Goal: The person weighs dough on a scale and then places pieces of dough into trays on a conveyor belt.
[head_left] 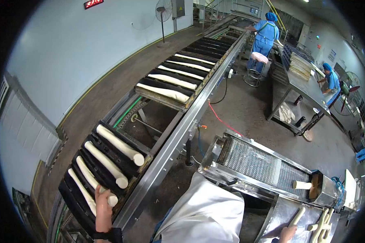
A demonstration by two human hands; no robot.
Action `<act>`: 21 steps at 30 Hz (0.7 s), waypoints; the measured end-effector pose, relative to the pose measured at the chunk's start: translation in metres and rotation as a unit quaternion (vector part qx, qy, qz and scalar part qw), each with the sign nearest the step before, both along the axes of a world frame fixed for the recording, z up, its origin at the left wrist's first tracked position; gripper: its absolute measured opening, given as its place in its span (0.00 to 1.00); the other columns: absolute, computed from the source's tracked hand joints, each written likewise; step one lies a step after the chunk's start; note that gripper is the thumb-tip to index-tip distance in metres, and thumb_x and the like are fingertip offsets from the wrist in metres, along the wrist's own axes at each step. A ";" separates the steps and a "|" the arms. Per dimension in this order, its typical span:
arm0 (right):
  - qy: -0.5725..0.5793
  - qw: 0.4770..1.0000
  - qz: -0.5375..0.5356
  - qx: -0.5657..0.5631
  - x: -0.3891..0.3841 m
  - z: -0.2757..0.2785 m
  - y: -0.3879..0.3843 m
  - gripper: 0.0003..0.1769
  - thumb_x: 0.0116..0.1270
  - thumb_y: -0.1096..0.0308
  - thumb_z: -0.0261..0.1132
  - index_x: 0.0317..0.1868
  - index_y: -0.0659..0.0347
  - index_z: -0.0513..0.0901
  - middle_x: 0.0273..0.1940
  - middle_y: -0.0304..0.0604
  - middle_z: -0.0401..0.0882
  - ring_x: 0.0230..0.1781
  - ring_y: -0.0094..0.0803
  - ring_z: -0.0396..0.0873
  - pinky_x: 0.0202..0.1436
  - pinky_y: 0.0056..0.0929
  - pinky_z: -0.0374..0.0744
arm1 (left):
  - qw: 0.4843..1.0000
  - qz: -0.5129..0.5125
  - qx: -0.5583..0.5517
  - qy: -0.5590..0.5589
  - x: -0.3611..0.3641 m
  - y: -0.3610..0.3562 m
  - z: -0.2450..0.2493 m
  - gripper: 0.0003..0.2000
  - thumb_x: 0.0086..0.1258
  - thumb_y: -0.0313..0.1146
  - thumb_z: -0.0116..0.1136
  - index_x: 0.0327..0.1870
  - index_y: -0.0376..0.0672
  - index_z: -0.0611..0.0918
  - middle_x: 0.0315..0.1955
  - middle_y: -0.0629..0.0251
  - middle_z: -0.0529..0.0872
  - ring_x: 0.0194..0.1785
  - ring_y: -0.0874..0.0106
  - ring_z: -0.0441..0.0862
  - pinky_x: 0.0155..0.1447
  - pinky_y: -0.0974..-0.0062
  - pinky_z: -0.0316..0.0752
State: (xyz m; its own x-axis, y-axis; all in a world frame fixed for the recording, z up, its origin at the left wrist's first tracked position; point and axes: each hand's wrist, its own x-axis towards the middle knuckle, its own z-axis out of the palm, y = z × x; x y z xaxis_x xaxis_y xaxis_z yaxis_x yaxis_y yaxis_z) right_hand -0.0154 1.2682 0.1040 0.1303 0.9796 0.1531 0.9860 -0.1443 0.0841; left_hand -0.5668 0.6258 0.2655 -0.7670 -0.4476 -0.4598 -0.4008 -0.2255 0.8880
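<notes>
My left hand (103,205) is at the near tray (65,187), its fingers closed around the thick end of a long pale dough stick (86,171) lying in a black groove. Other dough sticks (105,162) lie in the grooves beside it. Down at the lower right, my right hand (287,233) grips the lower end of a shorter dough piece (298,216) over a metal table (273,218). Several more dough pieces (322,227) lie crossed on that table, to the right of this hand.
A conveyor (166,160) carries more black trays (198,48) into the distance. On my right, a mesh belt (251,160) leads to a metal chute (326,190) with a short dough piece (302,185) at its mouth. Two co-workers (267,34) in blue stand farther back near a steel table (302,91).
</notes>
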 end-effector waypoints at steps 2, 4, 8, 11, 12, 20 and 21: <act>0.009 1.000 0.012 -0.008 -0.080 0.060 -0.004 0.37 0.53 0.75 0.67 0.65 0.69 0.66 0.63 0.61 0.69 0.64 0.59 0.69 0.66 0.50 0.73 | 1.000 -0.007 0.010 0.014 -0.008 -0.048 -0.051 0.36 0.54 0.14 0.49 0.70 0.41 0.66 0.47 0.57 0.77 0.43 0.65 0.80 0.44 0.69 0.79; 0.053 0.974 0.213 0.059 -0.138 0.087 0.003 0.40 0.53 0.78 0.65 0.69 0.70 0.63 0.66 0.63 0.66 0.69 0.58 0.63 0.72 0.50 0.65 | 0.998 0.036 -0.008 0.045 -0.010 -0.037 -0.029 0.37 0.46 0.11 0.48 0.66 0.38 0.72 0.52 0.56 0.76 0.49 0.63 0.78 0.53 0.69 0.78; 0.082 0.935 0.345 0.021 -0.246 0.105 0.057 0.44 0.50 0.79 0.67 0.71 0.65 0.63 0.68 0.64 0.64 0.71 0.58 0.61 0.76 0.47 0.61 | 0.896 -0.142 -0.399 0.133 -0.015 -0.042 -0.036 0.39 0.45 0.08 0.44 0.67 0.38 0.71 0.65 0.52 0.71 0.72 0.58 0.64 0.76 0.66 0.55; 0.053 0.906 0.419 0.013 -0.307 0.086 0.116 0.35 0.53 0.78 0.63 0.65 0.65 0.71 0.64 0.61 0.70 0.68 0.57 0.64 0.74 0.49 0.62 | 0.846 -0.171 -0.494 0.107 -0.035 0.016 0.018 0.36 0.51 0.11 0.50 0.69 0.38 0.71 0.73 0.46 0.64 0.78 0.58 0.57 0.78 0.68 0.51; 0.053 0.906 0.421 0.012 -0.325 0.086 0.123 0.35 0.53 0.78 0.63 0.65 0.65 0.71 0.64 0.61 0.70 0.68 0.57 0.64 0.74 0.49 0.62 | 0.846 -0.169 -0.494 0.106 -0.038 0.021 0.013 0.36 0.51 0.11 0.50 0.69 0.38 0.71 0.73 0.46 0.64 0.78 0.58 0.57 0.78 0.68 0.51; -0.105 0.902 0.416 -0.051 -0.368 0.095 0.145 0.27 0.54 0.67 0.68 0.57 0.56 0.76 0.54 0.45 0.78 0.61 0.42 0.74 0.62 0.46 0.72 | 0.988 -0.122 0.081 0.048 -0.055 0.036 0.003 0.25 0.69 0.26 0.53 0.69 0.42 0.70 0.53 0.55 0.80 0.51 0.64 0.81 0.54 0.68 0.78; -0.105 0.906 0.407 -0.049 -0.358 0.078 0.167 0.24 0.53 0.67 0.68 0.54 0.55 0.78 0.54 0.45 0.78 0.61 0.42 0.74 0.59 0.46 0.74 | 0.991 -0.130 0.011 0.017 -0.056 0.016 -0.013 0.25 0.68 0.26 0.53 0.68 0.41 0.70 0.55 0.55 0.79 0.52 0.64 0.81 0.55 0.67 0.78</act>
